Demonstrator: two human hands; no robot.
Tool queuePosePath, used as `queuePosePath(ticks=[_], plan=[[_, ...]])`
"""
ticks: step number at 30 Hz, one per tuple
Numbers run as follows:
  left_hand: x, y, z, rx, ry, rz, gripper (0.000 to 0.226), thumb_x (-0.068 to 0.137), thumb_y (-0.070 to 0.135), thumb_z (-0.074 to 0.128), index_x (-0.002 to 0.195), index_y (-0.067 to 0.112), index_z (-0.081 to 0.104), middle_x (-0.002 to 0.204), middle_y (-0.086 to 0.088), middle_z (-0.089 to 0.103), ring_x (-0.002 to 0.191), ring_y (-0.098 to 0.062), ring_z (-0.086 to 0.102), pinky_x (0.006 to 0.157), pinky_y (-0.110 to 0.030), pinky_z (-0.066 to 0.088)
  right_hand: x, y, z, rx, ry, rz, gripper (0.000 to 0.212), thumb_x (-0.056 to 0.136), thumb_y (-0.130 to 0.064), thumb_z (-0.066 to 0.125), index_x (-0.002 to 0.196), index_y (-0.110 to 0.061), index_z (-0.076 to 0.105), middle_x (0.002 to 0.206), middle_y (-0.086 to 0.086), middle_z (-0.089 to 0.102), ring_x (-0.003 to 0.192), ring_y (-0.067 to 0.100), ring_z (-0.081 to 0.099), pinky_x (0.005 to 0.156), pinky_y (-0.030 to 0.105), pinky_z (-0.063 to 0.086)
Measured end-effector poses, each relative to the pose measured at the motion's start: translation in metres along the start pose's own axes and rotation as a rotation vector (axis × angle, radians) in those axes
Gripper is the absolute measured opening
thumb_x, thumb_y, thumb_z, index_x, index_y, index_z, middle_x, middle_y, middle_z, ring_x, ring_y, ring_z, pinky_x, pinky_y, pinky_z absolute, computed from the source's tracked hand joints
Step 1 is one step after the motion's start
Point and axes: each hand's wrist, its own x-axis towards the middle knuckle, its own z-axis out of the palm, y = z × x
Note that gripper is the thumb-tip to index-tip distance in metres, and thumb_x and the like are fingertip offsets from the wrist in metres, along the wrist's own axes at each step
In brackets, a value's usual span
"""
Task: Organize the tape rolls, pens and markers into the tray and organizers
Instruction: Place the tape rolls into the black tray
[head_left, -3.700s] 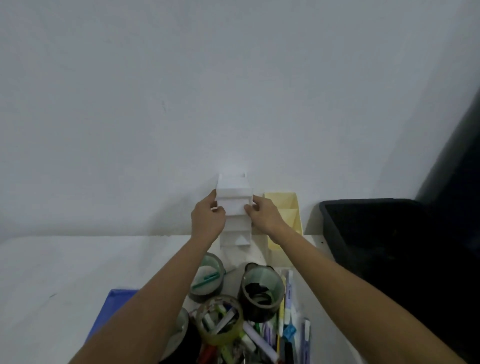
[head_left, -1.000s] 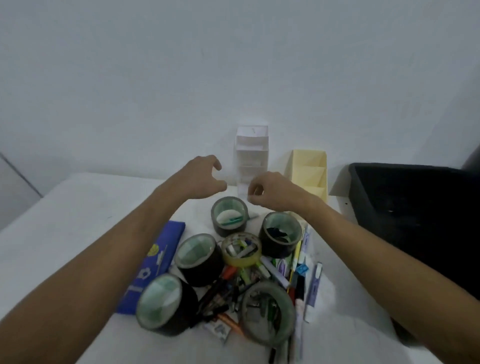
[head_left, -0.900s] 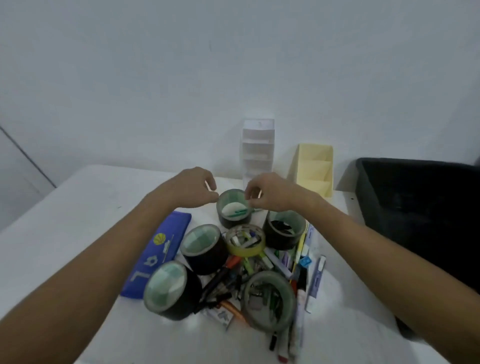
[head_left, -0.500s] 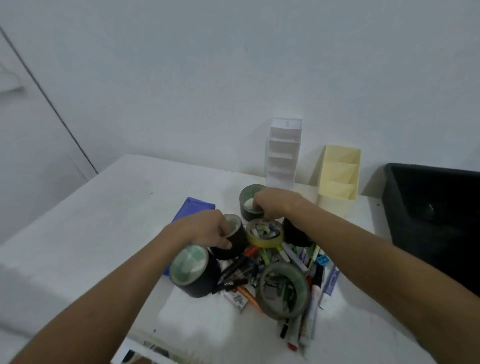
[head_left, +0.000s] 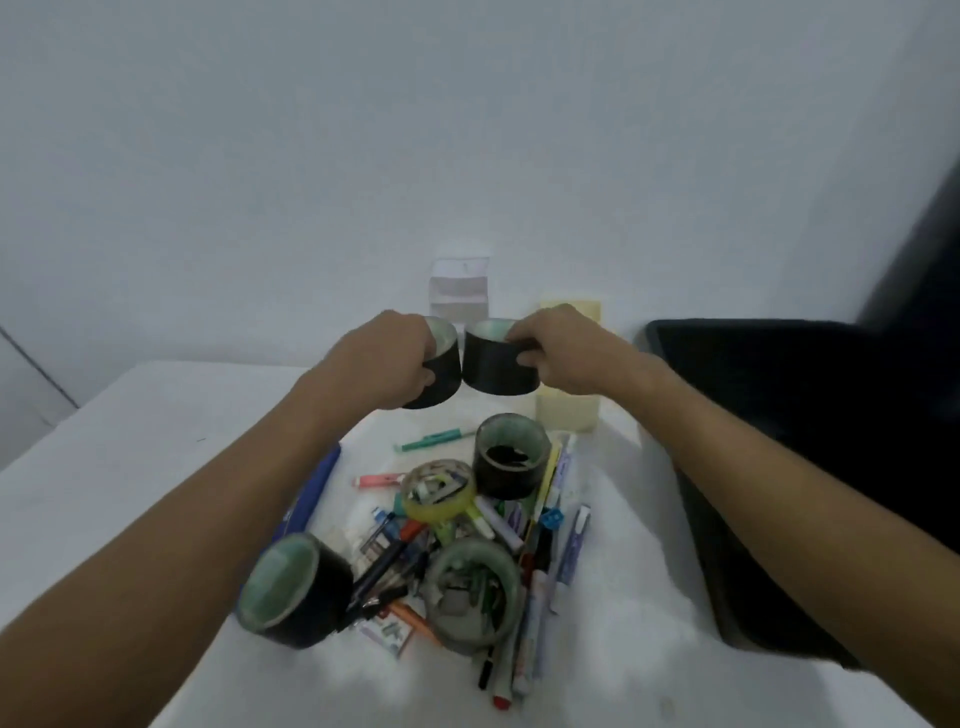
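Hands raised above white table (head_left: 130, 457), each gripping one black tape roll. Left hand (head_left: 387, 358) curled round left black tape roll (head_left: 441, 374), fingers wrapped over its outer face. Right hand (head_left: 563, 353) pinching rim of right black tape roll (head_left: 496, 371), thumb on outer face. Both rolls held in air, touching or nearly touching side by side, in front of white tiered organizer (head_left: 460, 286) and cream organizer (head_left: 569, 410) at wall. Remaining on table below: dark tape roll (head_left: 511, 462) upright, yellow tape roll (head_left: 440, 491) just left of it, grey tape roll (head_left: 470, 592) nearer, another black tape roll (head_left: 293, 592) tilted at near left. Pens and markers (head_left: 524, 561) heaped under and between these rolls; teal pen (head_left: 428, 440) lying apart toward organizers. Blue pouch (head_left: 311, 488) partly hidden by left forearm. Black tray (head_left: 779, 467) at right table edge.
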Motion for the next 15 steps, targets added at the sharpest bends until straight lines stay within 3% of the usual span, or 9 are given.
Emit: queuePosePath(ticks=[4, 7, 9, 11, 15], plan=[[0.033, 0.095, -0.011, -0.089, 0.034, 0.138, 0.027, 0.087, 0.02, 0.062, 0.064, 0.017, 0.048, 0.064, 0.0, 0.043, 0.068, -0.024, 0.054, 0.055, -0.027, 0.033, -0.07, 0.07, -0.056, -0.068, 0.067, 0.146, 0.027, 0.09, -0.008, 0.057, 0.114, -0.014, 0.066, 0.109, 0.007, 0.065, 0.099, 0.025, 0.059, 0.089, 0.042, 0.051], [0.058, 0.177, -0.004, -0.141, 0.102, 0.234, 0.017, 0.087, 0.019, 0.061, 0.072, 0.013, 0.056, 0.068, -0.003, 0.047, 0.072, -0.028, 0.059, 0.055, -0.028, 0.035, -0.124, 0.127, -0.081, -0.105, 0.12, 0.295, 0.029, 0.089, -0.008, 0.058, 0.117, -0.014, 0.066, 0.112, 0.008, 0.065, 0.103, 0.027, 0.06, 0.092, 0.038, 0.05], [0.073, 0.232, 0.005, -0.167, 0.118, 0.29, 0.01, 0.088, 0.017, 0.06, 0.086, 0.009, 0.064, 0.08, -0.008, 0.054, 0.074, -0.026, 0.057, 0.06, -0.029, 0.038, -0.154, 0.162, -0.087, -0.094, 0.147, 0.389, 0.031, 0.087, -0.005, 0.059, 0.117, -0.011, 0.066, 0.113, 0.009, 0.066, 0.102, 0.025, 0.061, 0.092, 0.035, 0.05], [0.086, 0.28, 0.018, -0.173, 0.101, 0.309, 0.016, 0.089, 0.017, 0.059, 0.1, 0.006, 0.066, 0.098, -0.012, 0.058, 0.085, -0.028, 0.059, 0.067, -0.03, 0.042, -0.18, 0.197, -0.086, -0.063, 0.151, 0.455, 0.036, 0.085, -0.001, 0.061, 0.118, -0.012, 0.066, 0.112, 0.008, 0.067, 0.099, 0.019, 0.063, 0.091, 0.031, 0.052], [0.108, 0.337, 0.061, -0.065, 0.115, 0.27, 0.024, 0.087, 0.019, 0.061, 0.109, 0.009, 0.064, 0.12, -0.014, 0.046, 0.106, -0.03, 0.049, 0.082, -0.035, 0.044, -0.213, 0.253, -0.069, -0.007, 0.122, 0.503, 0.033, 0.083, -0.003, 0.061, 0.114, -0.012, 0.069, 0.11, 0.009, 0.067, 0.101, 0.021, 0.064, 0.091, 0.033, 0.054]])
